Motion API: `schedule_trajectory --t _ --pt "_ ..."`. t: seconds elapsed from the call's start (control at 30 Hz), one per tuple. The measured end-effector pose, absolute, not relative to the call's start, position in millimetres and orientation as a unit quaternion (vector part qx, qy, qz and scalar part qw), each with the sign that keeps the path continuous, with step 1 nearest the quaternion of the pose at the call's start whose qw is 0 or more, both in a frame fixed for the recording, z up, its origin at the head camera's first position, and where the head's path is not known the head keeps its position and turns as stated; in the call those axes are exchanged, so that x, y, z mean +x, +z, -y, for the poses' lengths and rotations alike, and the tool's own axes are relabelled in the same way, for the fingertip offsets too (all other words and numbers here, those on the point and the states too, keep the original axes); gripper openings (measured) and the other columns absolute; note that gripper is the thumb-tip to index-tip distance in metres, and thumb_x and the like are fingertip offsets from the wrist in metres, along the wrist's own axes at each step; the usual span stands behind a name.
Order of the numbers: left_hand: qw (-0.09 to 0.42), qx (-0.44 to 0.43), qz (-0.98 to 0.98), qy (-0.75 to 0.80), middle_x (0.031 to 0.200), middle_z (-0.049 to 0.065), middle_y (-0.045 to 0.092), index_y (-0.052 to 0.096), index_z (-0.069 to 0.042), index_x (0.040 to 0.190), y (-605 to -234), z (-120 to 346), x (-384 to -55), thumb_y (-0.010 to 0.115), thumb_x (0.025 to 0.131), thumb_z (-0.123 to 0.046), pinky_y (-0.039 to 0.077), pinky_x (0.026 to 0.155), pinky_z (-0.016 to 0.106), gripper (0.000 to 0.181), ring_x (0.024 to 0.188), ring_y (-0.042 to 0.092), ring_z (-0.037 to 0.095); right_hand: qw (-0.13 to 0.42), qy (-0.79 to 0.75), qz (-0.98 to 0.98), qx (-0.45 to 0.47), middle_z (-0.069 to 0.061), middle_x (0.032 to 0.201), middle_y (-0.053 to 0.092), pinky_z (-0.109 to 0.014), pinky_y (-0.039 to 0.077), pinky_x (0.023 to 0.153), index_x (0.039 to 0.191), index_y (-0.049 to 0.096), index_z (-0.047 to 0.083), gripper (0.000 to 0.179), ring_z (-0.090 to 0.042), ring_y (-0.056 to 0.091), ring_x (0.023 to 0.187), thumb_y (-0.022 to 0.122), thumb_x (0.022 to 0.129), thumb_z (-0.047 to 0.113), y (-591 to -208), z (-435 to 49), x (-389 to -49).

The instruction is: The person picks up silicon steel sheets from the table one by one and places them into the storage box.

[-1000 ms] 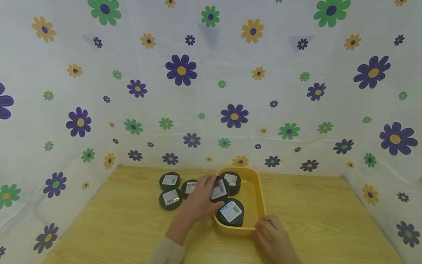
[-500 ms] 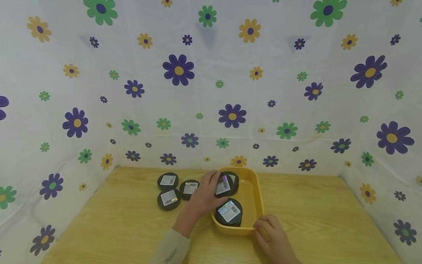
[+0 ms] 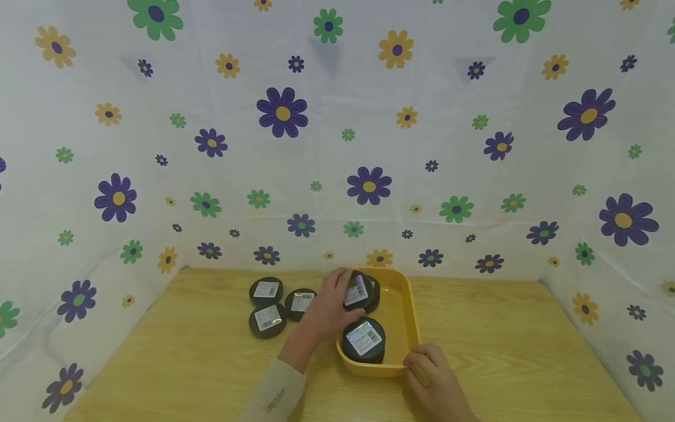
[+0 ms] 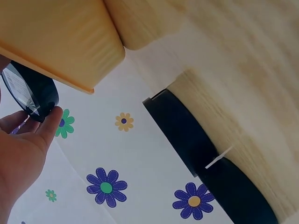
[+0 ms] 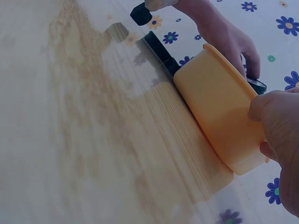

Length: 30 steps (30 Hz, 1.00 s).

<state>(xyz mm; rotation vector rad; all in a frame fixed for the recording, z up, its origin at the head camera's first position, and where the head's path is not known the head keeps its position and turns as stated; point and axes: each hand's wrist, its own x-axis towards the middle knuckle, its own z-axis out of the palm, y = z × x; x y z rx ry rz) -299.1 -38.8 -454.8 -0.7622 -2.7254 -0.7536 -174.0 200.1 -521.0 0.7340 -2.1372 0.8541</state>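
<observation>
In the head view my left hand (image 3: 328, 310) grips a round black container with a white barcode label (image 3: 355, 293) over the back left of a yellow plastic bin (image 3: 413, 313). It overlaps another black container (image 3: 376, 295) lying there. The left wrist view has the held container (image 4: 44, 95) tilted at the fingertips, above the bin's rim. More black containers, stacked and labelled (image 3: 364, 340), fill the bin's front left corner. At the front right corner, my right hand (image 3: 435, 378) pinches the bin's rim between thumb and fingers, as the right wrist view also shows.
Left of the bin, three more black containers lie label up on the wooden table (image 3: 184, 351): one at the back (image 3: 266, 290), one in front (image 3: 268, 320), one nearer the left hand (image 3: 300, 303). A flower-print cloth (image 3: 232, 193) encloses the back and sides.
My left hand has moved right with its container, from the bin's left rim to above the container at the back left. The right hand keeps its hold on the rim.
</observation>
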Motion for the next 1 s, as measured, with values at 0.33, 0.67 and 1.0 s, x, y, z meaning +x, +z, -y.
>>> schedule_trajectory --t 0.33,0.67,1.0 --pt "0.070 -0.232 0.934 -0.262 0.152 0.012 0.033 0.032 -0.008 0.152 -453 35 -312 0.077 0.085 -0.036 0.046 0.104 0.044 0.085 0.130 0.043 0.026 0.358 0.334 0.823 0.287 0.000 0.100 0.055 -0.011 0.039 0.090 0.091 0.065 0.012 0.033 -0.013 0.051 0.092 0.047 0.102 0.037 -520 -200 -174" --pt "0.079 -0.250 0.929 -0.261 0.150 0.013 0.035 0.033 -0.007 0.151 -460 29 -325 0.078 0.085 -0.036 0.050 0.097 0.046 0.085 0.127 0.044 0.028 0.353 0.334 0.828 0.280 0.000 0.099 0.055 -0.012 0.040 0.090 0.091 0.065 0.012 0.033 -0.013 0.052 0.093 0.048 0.102 0.039 -520 -200 -174" --pt "0.057 -0.256 0.935 -0.238 0.151 0.015 0.033 0.030 -0.006 0.152 -466 21 -336 0.075 0.087 -0.038 0.050 0.097 0.044 0.085 0.127 0.043 0.028 0.361 0.330 0.824 0.287 0.000 0.100 0.055 -0.012 0.039 0.090 0.092 0.065 0.013 0.032 -0.014 0.051 0.092 0.047 0.103 0.037 -520 -201 -175"
